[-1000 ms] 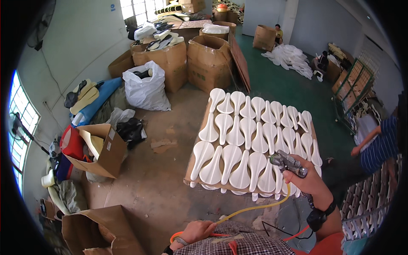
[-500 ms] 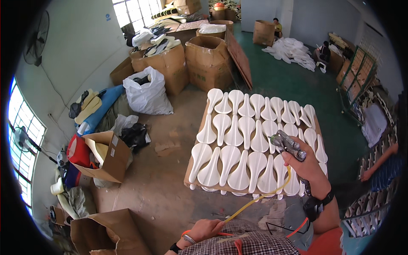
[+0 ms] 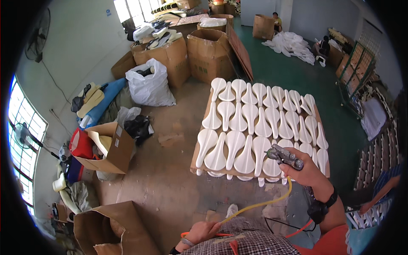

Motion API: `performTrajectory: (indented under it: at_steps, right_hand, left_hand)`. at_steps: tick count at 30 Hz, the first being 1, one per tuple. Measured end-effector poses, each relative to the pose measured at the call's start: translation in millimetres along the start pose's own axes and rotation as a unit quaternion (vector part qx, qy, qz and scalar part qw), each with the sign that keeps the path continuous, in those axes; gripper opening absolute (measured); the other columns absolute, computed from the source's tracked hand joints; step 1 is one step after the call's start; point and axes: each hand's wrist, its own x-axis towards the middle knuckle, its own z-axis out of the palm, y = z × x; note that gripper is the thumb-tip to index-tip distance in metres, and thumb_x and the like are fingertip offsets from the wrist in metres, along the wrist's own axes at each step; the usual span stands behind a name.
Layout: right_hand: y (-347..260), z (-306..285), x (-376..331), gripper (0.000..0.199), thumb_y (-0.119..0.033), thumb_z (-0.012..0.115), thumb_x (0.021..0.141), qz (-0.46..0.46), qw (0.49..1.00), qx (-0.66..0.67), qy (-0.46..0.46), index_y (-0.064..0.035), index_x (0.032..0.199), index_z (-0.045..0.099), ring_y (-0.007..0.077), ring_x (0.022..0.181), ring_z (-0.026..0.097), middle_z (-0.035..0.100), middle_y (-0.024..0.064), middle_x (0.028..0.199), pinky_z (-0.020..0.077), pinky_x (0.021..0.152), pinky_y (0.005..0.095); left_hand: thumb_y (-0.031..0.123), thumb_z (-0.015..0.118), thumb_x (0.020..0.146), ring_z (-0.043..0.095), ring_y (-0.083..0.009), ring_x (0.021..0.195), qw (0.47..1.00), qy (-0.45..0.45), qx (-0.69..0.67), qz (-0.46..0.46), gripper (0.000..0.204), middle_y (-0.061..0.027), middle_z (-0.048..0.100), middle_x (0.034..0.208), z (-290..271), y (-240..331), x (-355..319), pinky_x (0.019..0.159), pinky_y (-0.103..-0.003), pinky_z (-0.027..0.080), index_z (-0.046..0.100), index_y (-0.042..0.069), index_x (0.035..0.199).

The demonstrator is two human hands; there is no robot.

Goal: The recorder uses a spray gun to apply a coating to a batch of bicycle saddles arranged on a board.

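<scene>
White saddle-shaped pieces [image 3: 234, 143] are lying head-to-tail on a cardboard sheet [image 3: 196, 160], probably for nesting. Over its near right side, the right hand [image 3: 311, 171] is gripping a spray gun [image 3: 285, 156]; before the sheet, the left hand [image 3: 203, 232] is grasping a yellow hose [image 3: 258, 204], perhaps controlling slack.

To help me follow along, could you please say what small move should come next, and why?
Perhaps the left hand should draw in the yellow hose slightly: it curves up to the tool in the right hand, near the front row of white pieces.
</scene>
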Motion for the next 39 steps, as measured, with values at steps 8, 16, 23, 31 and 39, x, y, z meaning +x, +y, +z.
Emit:
performTrajectory:
  at_steps: [8,16,23,31,39]
  right_hand:
    - [-29,43,-58,0.033,-0.014,0.064,0.083,0.031,0.999,0.035,0.007,-0.0017,0.112,0.055,0.0052,0.065,0.050,0.055,-0.0006,0.073,0.0430,0.059,0.0219]
    - [-36,65,-92,0.036,-0.015,0.065,0.081,0.026,0.999,0.012,0.037,-0.0020,0.113,0.054,0.0068,0.064,0.049,0.055,-0.0015,0.071,0.0436,0.060,0.0243]
    - [-58,77,-124,0.041,-0.016,0.067,0.081,0.016,0.999,-0.028,-0.030,-0.0012,0.116,0.053,0.0107,0.079,0.056,0.062,0.0071,0.089,0.0459,0.072,0.0261]
    - [-47,67,-127,0.044,-0.016,0.068,0.080,0.014,0.997,-0.056,-0.043,-0.0019,0.118,0.053,0.0123,0.075,0.056,0.062,0.0075,0.088,0.0462,0.070,0.0273]
    - [-23,22,-118,0.046,-0.022,0.069,0.078,-0.034,0.993,-0.107,0.023,-0.0015,0.116,0.054,0.0187,0.083,0.061,0.064,0.0127,0.093,0.0479,0.076,0.0315]
  left_hand:
    - [0.037,0.045,0.092,0.059,-0.0371,0.062,1.000,-0.002,0.001,0.000,0.031,-0.0157,0.061,0.065,25,-16,-62,0.055,-0.046,0.046,0.061,0.011,0.091]
    - [0.034,0.047,0.092,0.060,-0.0332,0.059,1.000,0.011,-0.011,0.019,0.031,-0.0137,0.060,0.061,39,-19,-103,0.055,-0.041,0.047,0.063,0.007,0.090]
    - [0.033,0.047,0.092,0.060,-0.0330,0.059,1.000,-0.016,0.000,0.026,0.030,-0.0134,0.060,0.061,40,-19,-113,0.055,-0.041,0.047,0.063,0.007,0.091]
    - [0.031,0.048,0.092,0.060,-0.0343,0.061,0.999,0.006,-0.009,0.037,0.029,-0.0152,0.060,0.064,35,-19,-100,0.056,-0.042,0.047,0.062,0.006,0.087]
    - [0.031,0.049,0.091,0.059,-0.0350,0.064,0.997,-0.045,0.021,0.064,0.028,-0.0158,0.060,0.069,41,3,-42,0.056,-0.042,0.046,0.061,0.006,0.089]
